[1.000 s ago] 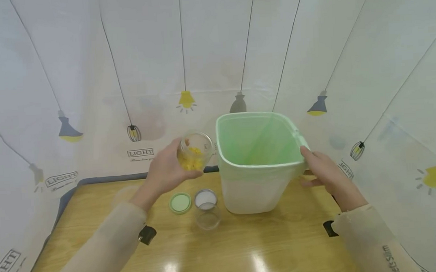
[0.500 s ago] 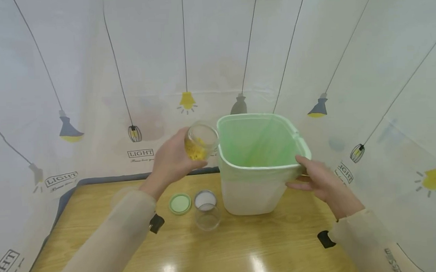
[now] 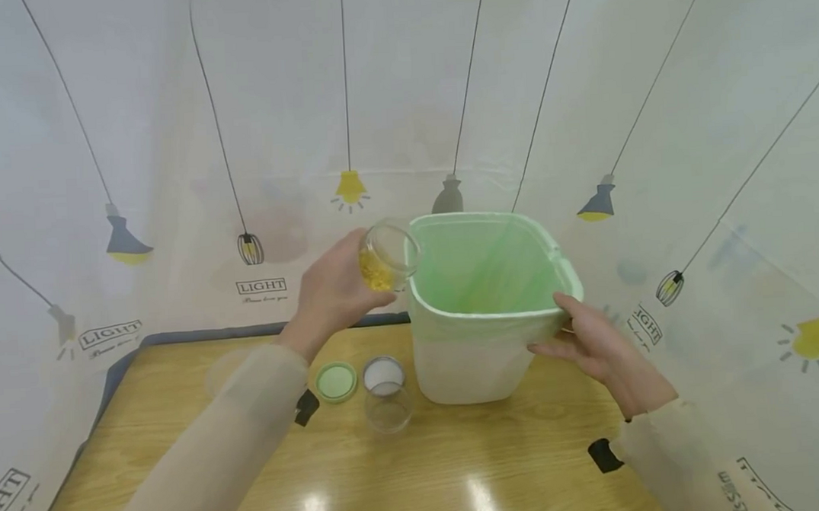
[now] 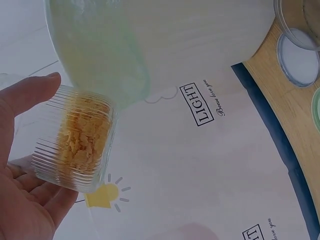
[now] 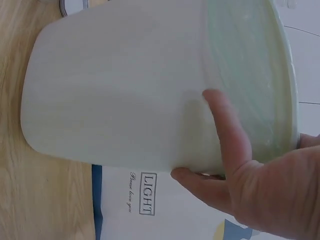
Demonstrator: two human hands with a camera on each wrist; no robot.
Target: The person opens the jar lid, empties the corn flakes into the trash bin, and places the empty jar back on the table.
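My left hand point(image 3: 338, 285) grips a clear glass jar point(image 3: 389, 254) at the left edge of the trash can point(image 3: 469, 359). The ribbed jar is tilted, its mouth toward the can's opening. Yellow-orange flakes point(image 4: 82, 135) lie inside it, in the left wrist view between my thumb and fingers. A thin green liner point(image 3: 485, 260) covers the inside of the white can and folds over its rim. My right hand point(image 3: 595, 339) holds the can's right rim, thumb on the rim, other fingers along the outer wall point(image 5: 115, 90).
On the wooden table point(image 3: 392, 477), left of the can, lie a green lid point(image 3: 336, 381) and a white lid with a grey rim point(image 3: 382, 372). A second clear container point(image 3: 388, 410) stands just in front of them. Lamp-patterned cloth point(image 3: 272, 101) rises behind.
My left hand has moved right and slightly up with the jar, tipping it further toward the can. My right hand has shifted slightly left along the can's rim.
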